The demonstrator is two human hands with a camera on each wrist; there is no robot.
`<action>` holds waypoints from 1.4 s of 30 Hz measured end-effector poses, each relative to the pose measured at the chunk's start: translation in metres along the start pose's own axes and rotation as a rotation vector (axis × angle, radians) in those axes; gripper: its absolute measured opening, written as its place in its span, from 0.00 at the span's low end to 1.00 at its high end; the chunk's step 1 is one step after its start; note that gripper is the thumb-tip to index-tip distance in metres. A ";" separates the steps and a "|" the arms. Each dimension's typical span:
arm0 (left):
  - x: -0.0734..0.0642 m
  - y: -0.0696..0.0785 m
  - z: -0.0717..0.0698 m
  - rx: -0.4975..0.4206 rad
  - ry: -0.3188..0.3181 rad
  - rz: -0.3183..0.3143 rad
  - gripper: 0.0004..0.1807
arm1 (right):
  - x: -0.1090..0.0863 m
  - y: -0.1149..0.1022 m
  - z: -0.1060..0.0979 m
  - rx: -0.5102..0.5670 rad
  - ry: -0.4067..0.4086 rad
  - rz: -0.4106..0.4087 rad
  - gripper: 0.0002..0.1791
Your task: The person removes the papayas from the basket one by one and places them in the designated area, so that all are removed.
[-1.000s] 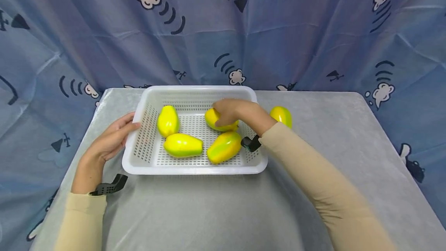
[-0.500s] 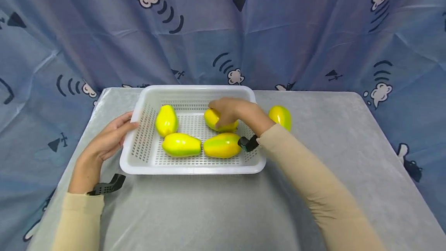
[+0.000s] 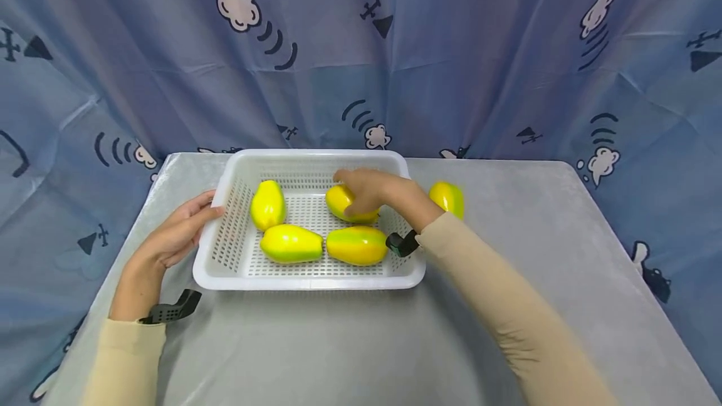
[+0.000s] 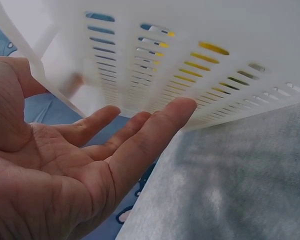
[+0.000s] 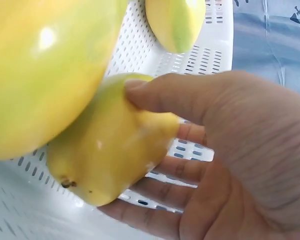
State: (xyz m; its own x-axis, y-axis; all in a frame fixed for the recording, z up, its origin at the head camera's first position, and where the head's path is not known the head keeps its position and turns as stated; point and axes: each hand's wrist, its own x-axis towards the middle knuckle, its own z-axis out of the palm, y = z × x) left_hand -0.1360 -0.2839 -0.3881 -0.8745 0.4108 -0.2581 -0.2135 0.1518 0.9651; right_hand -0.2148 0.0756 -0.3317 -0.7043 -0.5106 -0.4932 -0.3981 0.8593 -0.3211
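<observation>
A white perforated plastic basket [image 3: 309, 284] stands on the grey table. My left hand [image 3: 179, 230] grips its left wall, the thumb over the rim and the fingers along the outside, as the left wrist view shows too. Inside, my right hand [image 3: 369, 193] holds a yellow papaya [image 5: 115, 142], thumb on top and fingers around its far side and underneath. This papaya lies at the back right of the basket. Three more sit there: an upright-pointing papaya [image 3: 267, 205] at the left, a papaya [image 3: 291, 244] at front middle and a papaya [image 3: 356, 245] at front right.
Outside the basket, to its right, another papaya [image 3: 447, 198] lies on the table [image 3: 316, 349], partly hidden by the right forearm. A blue patterned curtain [image 3: 316, 49] hangs behind the table's far edge.
The front-right papaya has turned from slanting to lying level with the basket's front edge. Both hands keep their places. The head view has tipped up slightly.
</observation>
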 end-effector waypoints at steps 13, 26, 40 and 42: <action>0.002 -0.005 0.000 -0.036 -0.014 0.019 0.36 | -0.015 -0.003 0.002 -0.031 0.083 -0.137 0.36; -0.001 -0.006 0.000 -0.014 -0.003 0.019 0.37 | -0.032 -0.004 0.005 0.038 0.220 -0.212 0.37; 0.001 -0.004 0.001 -0.011 0.017 0.001 0.36 | -0.054 -0.004 0.010 0.111 0.331 -0.229 0.37; 0.003 -0.004 0.001 -0.013 0.019 0.000 0.36 | -0.057 -0.003 0.012 0.123 0.358 -0.223 0.38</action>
State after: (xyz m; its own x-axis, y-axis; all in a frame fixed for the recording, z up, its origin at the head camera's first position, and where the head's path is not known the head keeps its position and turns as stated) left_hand -0.1371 -0.2829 -0.3930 -0.8827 0.3934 -0.2572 -0.2192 0.1396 0.9656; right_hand -0.1661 0.1018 -0.3120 -0.7767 -0.6225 -0.0966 -0.5060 0.7078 -0.4929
